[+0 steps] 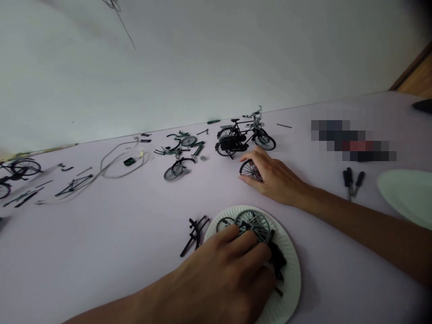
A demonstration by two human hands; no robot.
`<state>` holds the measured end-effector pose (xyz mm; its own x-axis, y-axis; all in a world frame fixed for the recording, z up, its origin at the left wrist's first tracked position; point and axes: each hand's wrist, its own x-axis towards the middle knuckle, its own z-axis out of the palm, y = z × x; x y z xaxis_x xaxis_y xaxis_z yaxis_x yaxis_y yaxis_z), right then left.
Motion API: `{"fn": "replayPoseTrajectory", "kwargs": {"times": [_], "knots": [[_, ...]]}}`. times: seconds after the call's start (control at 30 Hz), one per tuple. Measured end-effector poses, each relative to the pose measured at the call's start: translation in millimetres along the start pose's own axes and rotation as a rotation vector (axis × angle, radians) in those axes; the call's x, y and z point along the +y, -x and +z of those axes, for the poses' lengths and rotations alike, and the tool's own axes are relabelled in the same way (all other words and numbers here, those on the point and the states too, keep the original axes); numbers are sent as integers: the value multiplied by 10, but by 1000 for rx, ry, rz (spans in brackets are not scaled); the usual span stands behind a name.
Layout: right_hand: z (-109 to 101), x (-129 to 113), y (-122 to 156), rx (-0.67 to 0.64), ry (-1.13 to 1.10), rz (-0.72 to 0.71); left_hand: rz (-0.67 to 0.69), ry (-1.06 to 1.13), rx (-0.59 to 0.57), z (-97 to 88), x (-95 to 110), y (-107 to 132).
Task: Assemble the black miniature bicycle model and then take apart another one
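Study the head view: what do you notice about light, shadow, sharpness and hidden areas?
Head view: dim light, a faint shadow right of the paper plate; head view: the wheel in the right hand shows readable spokes; head view: coarse pixel blocks hide an area beyond the screwdrivers; head view: the top right corner falls dark.

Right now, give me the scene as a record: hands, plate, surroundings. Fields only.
right hand: fingers and thumb around black spoked miniature wheel
left hand: over white fluted plate; grip hidden
on plate: silver spoked wheel, black parts
left of plate: black branching part
behind right hand: upright black miniature bicycles
surface: pale lilac tabletop
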<state>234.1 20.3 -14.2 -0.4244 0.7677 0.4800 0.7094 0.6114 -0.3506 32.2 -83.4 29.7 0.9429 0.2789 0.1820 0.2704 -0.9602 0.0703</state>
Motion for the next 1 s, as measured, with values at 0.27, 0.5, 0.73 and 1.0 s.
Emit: {"fn": "replayPoseTrajectory", "kwargs": {"times": [0.27, 0.5, 0.73, 1.0], "knots": [[-5, -10, 6, -34, -24, 22, -244, 622, 116, -207, -217, 56], [-31, 8, 8, -40, -127, 16, -767, 839, 635, -73, -933, 221], [-65, -22, 30, -65, -170, 4, -826, 917, 637, 138, -1232, 276], [-76, -26, 31, -92, -216, -15, -786, 1048, 573, 200, -1378, 328]]}}
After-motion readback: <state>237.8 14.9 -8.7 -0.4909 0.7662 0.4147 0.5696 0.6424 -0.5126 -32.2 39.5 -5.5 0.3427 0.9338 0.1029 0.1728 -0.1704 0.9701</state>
